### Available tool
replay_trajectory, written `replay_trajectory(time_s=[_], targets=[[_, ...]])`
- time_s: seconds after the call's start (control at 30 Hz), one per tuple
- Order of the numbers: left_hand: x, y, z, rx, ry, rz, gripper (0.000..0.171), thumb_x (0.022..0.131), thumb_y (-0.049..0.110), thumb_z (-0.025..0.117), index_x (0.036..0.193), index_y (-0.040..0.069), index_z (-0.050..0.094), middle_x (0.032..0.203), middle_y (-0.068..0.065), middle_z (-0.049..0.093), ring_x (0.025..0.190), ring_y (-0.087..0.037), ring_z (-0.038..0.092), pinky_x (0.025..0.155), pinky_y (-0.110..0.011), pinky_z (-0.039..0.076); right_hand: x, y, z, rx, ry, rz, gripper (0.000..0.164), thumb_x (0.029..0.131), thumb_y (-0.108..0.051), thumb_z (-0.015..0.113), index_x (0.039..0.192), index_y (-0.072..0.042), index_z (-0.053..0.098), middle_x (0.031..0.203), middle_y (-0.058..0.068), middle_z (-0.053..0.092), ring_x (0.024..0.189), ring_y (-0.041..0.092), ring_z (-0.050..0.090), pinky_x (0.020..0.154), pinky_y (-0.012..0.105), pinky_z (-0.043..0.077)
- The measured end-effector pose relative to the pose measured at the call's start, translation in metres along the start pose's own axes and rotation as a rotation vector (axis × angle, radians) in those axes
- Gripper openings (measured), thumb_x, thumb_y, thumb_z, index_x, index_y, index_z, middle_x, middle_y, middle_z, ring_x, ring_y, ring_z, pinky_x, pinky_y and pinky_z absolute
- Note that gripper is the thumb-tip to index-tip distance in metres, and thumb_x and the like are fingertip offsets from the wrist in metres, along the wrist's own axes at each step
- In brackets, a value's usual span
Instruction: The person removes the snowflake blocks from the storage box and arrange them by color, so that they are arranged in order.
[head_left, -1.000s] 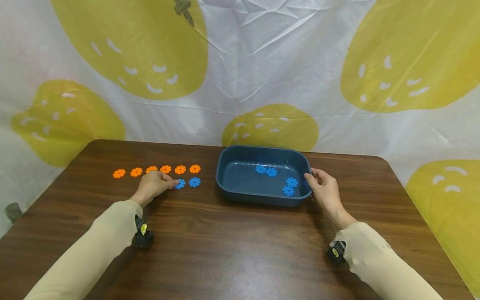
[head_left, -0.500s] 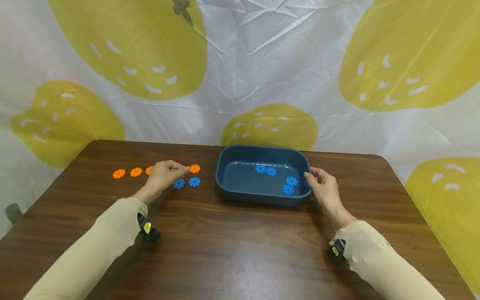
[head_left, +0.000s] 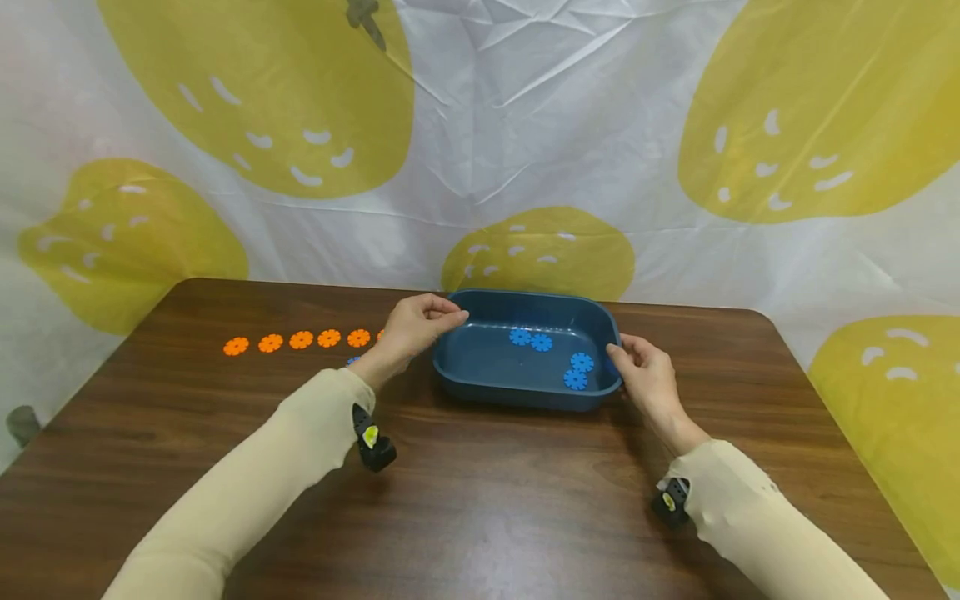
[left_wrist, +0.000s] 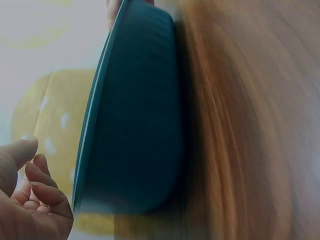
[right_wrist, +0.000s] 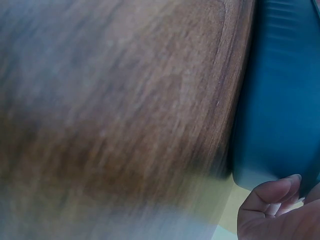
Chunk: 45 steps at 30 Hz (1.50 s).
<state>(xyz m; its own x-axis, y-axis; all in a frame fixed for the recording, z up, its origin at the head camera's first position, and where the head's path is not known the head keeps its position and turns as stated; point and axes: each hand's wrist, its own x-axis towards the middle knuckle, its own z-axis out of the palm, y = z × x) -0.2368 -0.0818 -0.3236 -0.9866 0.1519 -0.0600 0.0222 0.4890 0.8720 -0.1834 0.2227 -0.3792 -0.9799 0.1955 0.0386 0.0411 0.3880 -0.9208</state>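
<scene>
basin [head_left: 517, 398]: four blue discs [head_left: 575, 381] inside, one outside, six orange discs [head_left: 328, 338]

1. Head view: no text, label, brand, number or sign can be read, from upper left to lower right.
2. Left wrist view: no lettering can be read.
3. Right wrist view: none readable.

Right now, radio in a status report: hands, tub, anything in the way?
Left hand near blue tub, nothing visible in grasp. Right hand gripping tub's right rim. Four blue discs inside. Left hand partly blocking view of orange discs.
</scene>
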Motion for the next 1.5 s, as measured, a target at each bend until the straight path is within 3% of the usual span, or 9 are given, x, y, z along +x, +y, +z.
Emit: replay_trajectory(time_s=[0.23, 0.5, 1.2, 1.5], targets=[[0.013, 0.014, 0.031, 0.017, -0.036, -0.004, 0.027, 0.087, 0.028, 0.068, 0.104, 0.007, 0.067, 0.097, -0.01, 0.065, 0.091, -0.025, 0.059, 0.072, -0.03, 0.046, 0.0, 0.0, 0.0, -0.002, -0.002, 0.003, 0.038, 0.096, -0.02, 0.054, 0.124, 0.005, 0.055, 0.066, 0.001, 0.053, 0.047, 0.004, 0.046, 0.045, 0.022, 0.044], [0.026, 0.014, 0.058, 0.031, -0.041, -0.042, 0.027, 0.086, 0.027, 0.07, 0.103, 0.007, 0.067, 0.104, -0.009, 0.067, 0.095, -0.023, 0.06, 0.079, -0.035, 0.049, -0.002, 0.0, -0.001, -0.019, -0.004, 0.011, 0.038, 0.096, -0.02, 0.054, 0.125, 0.005, 0.054, 0.067, 0.002, 0.054, 0.048, 0.005, 0.047, 0.045, 0.023, 0.044], [0.04, 0.014, 0.09, 0.131, 0.005, -0.169, 0.029, 0.081, 0.023, 0.075, 0.103, 0.006, 0.069, 0.106, -0.009, 0.066, 0.095, -0.024, 0.061, 0.081, -0.036, 0.05, -0.005, 0.0, -0.003, -0.017, -0.006, 0.017, 0.038, 0.096, -0.021, 0.053, 0.125, 0.004, 0.054, 0.066, 0.0, 0.054, 0.048, 0.006, 0.048, 0.046, 0.024, 0.045], [0.043, 0.009, 0.098, 0.225, 0.013, -0.131, 0.03, 0.08, 0.022, 0.076, 0.104, 0.005, 0.069, 0.109, -0.009, 0.065, 0.105, -0.026, 0.057, 0.091, -0.038, 0.046, -0.006, -0.001, -0.004, -0.022, -0.011, 0.021, 0.04, 0.096, -0.023, 0.053, 0.126, 0.004, 0.053, 0.067, 0.0, 0.055, 0.049, 0.006, 0.049, 0.047, 0.024, 0.045]])
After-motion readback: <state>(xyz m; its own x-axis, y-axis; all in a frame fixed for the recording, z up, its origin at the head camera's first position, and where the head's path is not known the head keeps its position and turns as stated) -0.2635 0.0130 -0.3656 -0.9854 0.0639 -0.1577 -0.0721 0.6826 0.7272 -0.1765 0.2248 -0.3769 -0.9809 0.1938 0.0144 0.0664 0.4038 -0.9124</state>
